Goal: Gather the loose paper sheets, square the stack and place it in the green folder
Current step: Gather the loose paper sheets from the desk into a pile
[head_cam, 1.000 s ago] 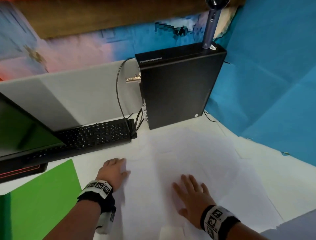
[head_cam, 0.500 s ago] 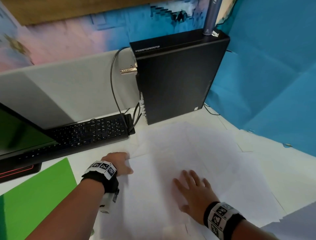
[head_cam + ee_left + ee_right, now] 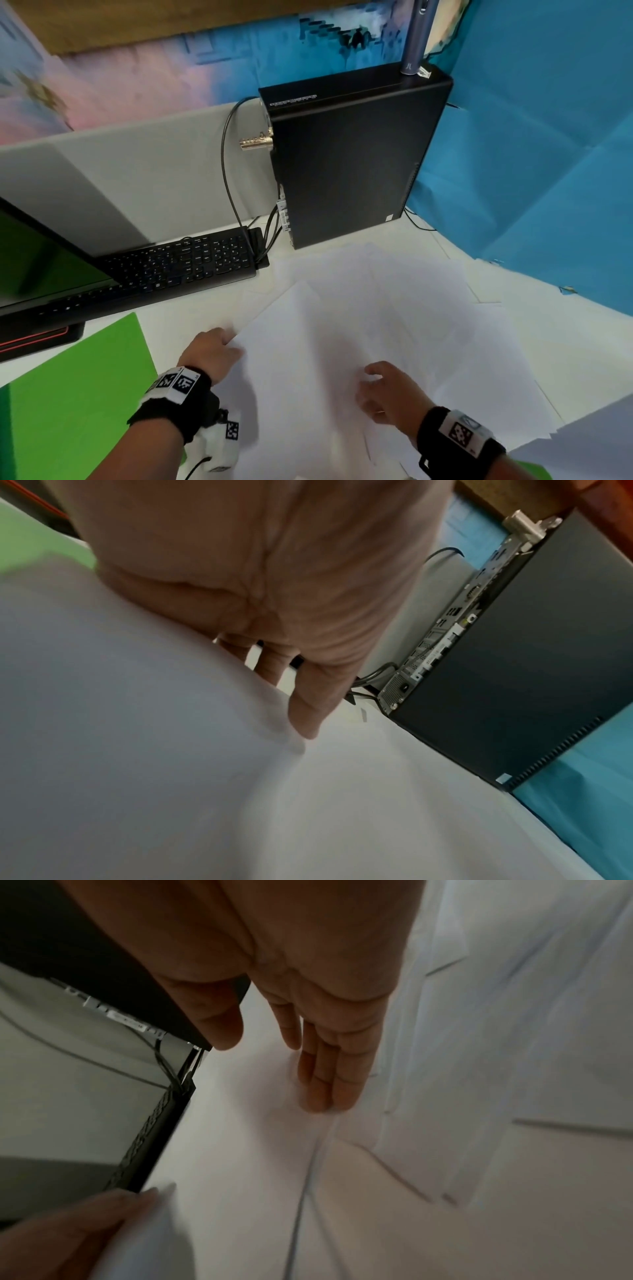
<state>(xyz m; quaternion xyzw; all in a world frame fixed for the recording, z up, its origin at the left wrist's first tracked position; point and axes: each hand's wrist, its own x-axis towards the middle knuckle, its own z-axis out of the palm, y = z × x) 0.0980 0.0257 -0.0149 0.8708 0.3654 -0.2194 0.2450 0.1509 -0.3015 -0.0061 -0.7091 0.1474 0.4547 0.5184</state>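
Compared with half a second earlier, the left hand [image 3: 213, 353] has raised the left edge of the loose white paper sheets [image 3: 359, 325]: the near sheet now tilts up off the desk, its corner held between thumb and fingers [image 3: 274, 666], where it formerly lay flat. The right hand [image 3: 390, 394], previously spread flat with fingers splayed, now has its fingers [image 3: 325, 1074] drawn close together and bent downward, their tips pressing the paper; the thumb stands apart and grips nothing.

The sheets are thin, blank and overlapping at differing angles, fanned across the middle and right of the white desk [image 3: 582, 342], not yet squared. The flat green folder [image 3: 75, 394] lies at the left, just beside the left wrist, apart from the paper.

Behind the sheets stands an upright black computer tower [image 3: 349, 154], cables running from its rear. A black keyboard [image 3: 178, 263] and a dark monitor [image 3: 37, 260] occupy the left rear. A grey partition panel [image 3: 137, 178] backs the desk; creased blue sheeting [image 3: 548, 154] covers the right wall.
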